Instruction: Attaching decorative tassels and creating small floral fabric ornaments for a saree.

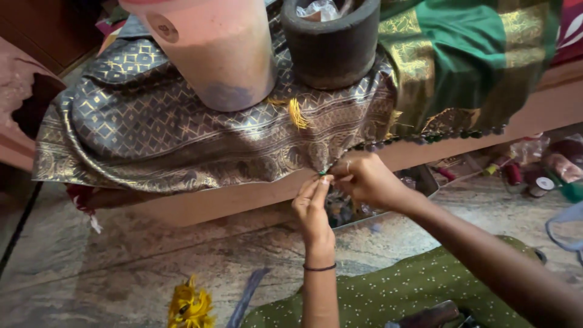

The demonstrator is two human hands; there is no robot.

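A grey and gold patterned cloth (152, 127) drapes over a low wooden ledge. My left hand (313, 209) pinches the cloth's lower edge with its fingertips, next to a small green bead. My right hand (364, 179) holds the same edge from the right, fingers closed on it. A row of dark and green beads (437, 136) runs along the hem toward a green and gold cloth (467, 54). A yellow thread tassel (297, 112) lies on the grey cloth.
A pink pot (212, 48) and a dark stone mortar (331, 42) stand on the cloth. Thread spools (534, 176) lie under the ledge at right. Yellow threads (189, 304) rest on the stone floor. A green dotted garment (401, 291) covers my lap.
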